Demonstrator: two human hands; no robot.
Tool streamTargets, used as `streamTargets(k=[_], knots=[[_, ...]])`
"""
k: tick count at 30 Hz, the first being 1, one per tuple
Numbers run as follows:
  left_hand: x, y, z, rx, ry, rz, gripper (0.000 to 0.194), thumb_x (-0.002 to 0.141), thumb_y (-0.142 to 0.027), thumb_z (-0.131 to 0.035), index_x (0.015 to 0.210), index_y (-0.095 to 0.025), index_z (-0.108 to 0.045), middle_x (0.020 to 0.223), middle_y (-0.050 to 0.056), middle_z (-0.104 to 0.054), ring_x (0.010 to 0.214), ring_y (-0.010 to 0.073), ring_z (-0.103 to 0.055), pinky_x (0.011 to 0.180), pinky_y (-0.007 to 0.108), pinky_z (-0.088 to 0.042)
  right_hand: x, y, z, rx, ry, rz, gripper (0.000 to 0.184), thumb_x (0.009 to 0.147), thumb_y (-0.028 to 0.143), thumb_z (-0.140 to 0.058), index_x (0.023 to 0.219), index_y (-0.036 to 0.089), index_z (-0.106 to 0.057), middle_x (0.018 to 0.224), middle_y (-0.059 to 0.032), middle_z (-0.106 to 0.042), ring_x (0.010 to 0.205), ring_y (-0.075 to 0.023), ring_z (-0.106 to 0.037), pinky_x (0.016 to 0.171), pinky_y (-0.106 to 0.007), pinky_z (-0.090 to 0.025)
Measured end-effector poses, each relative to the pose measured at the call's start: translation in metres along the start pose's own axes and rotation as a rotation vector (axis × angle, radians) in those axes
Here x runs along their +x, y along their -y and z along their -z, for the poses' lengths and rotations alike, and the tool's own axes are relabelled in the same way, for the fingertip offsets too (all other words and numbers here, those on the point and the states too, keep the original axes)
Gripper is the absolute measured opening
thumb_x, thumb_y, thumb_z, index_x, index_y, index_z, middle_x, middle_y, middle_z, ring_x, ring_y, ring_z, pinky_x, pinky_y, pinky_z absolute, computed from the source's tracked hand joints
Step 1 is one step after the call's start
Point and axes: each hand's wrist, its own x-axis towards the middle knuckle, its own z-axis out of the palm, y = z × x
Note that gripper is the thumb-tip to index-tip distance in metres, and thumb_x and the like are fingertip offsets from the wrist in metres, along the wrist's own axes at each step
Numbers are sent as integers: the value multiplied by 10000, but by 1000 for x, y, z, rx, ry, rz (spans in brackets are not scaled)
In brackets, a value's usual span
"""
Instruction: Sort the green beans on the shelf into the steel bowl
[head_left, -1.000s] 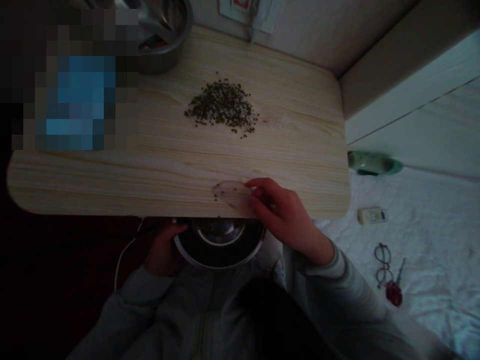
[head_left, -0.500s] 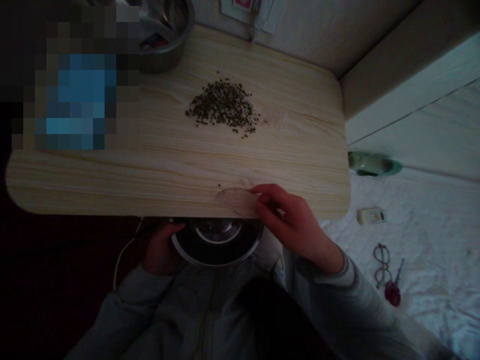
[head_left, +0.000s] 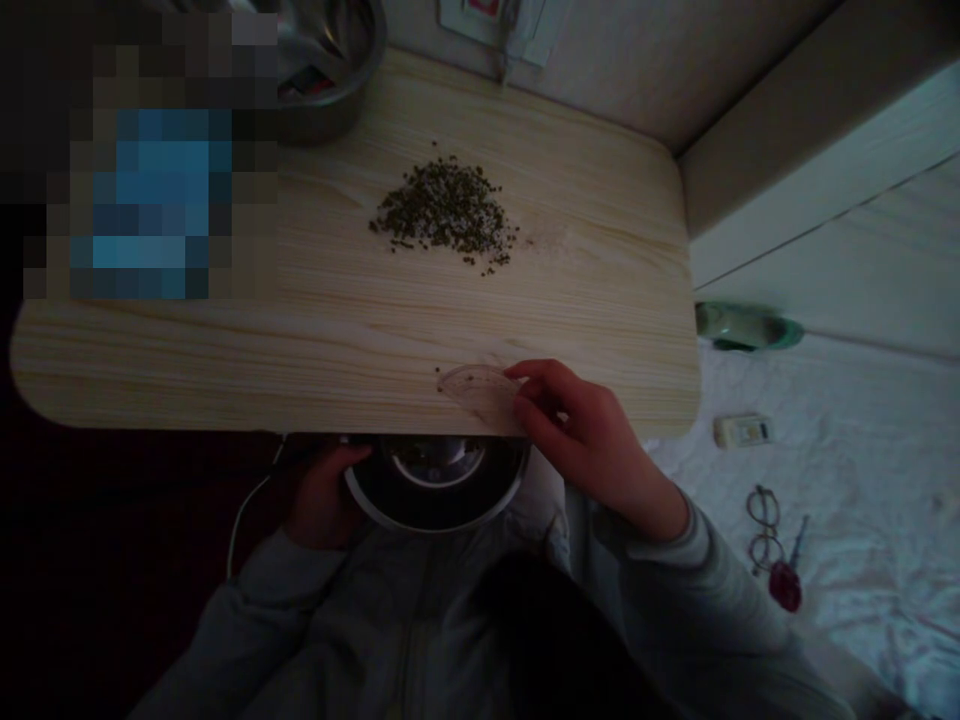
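My right hand (head_left: pixel 566 415) is closed on a clear, half-round plastic piece that looks like a protractor (head_left: pixel 480 388), low over the wooden tabletop (head_left: pixel 300 330) at its near edge. A few dark grains lie at its left end. Below that edge, my left hand (head_left: pixel 326 490) grips the left side of a round dark bowl (head_left: pixel 435 508) with a silver rim. The table covers the bowl's far part, and its shiny middle is dim. Farther back on the tabletop lies a loose pile of small greenish-brown grains mixed with white ones (head_left: pixel 448 210).
A metal basin (head_left: pixel 322 120) stands at the back left, beside a blurred-out patch. To the right, a white quilted cover carries a pale remote-like device (head_left: pixel 742 430), round-lensed glasses (head_left: pixel 763 508) and a dark red item (head_left: pixel 785 585). A green object (head_left: pixel 750 327) lies by the cabinet.
My right hand and the clear plastic piece have shifted slightly away from the near edge; the piece now sits by the stray grains. The left hand and bowl have stayed put.
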Motion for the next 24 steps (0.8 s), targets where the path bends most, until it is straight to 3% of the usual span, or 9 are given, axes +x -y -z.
streamTargets(k=[6,15,19,24], knots=[[-2,-1,-3,-30,48,39,183,448,-207,-659,630,-196,-645,750,25,-709,911,317,-621,750,392,-526,-1,3,-2,-2,34,23,250,809,129,-459,1050,153,-519,649,31,-540,546,-76,-480,526,-189,-377],[-1,-3,-2,-41,36,8,120,455,-190,-649,567,-197,-606,723,39,-701,939,315,-611,787,379,-511,-3,5,-8,29,168,92,245,828,142,-440,1059,174,-517,738,-1,-592,572,-87,-503,532,-202,-390],[-1,-5,-1,-20,7,3,89,475,-204,-646,562,-197,-626,618,29,-677,910,303,-620,779,363,-514,-3,4,-9,49,106,69,237,830,153,-451,1060,173,-502,689,16,-573,555,-81,-498,519,-195,-385],[-4,-7,-3,-44,41,-3,86,473,-189,-636,548,-218,-606,679,7,-697,916,296,-620,757,370,-523,-6,0,-11,28,32,17,239,827,166,-459,1065,173,-484,656,23,-561,542,-87,-503,511,-198,-390]])
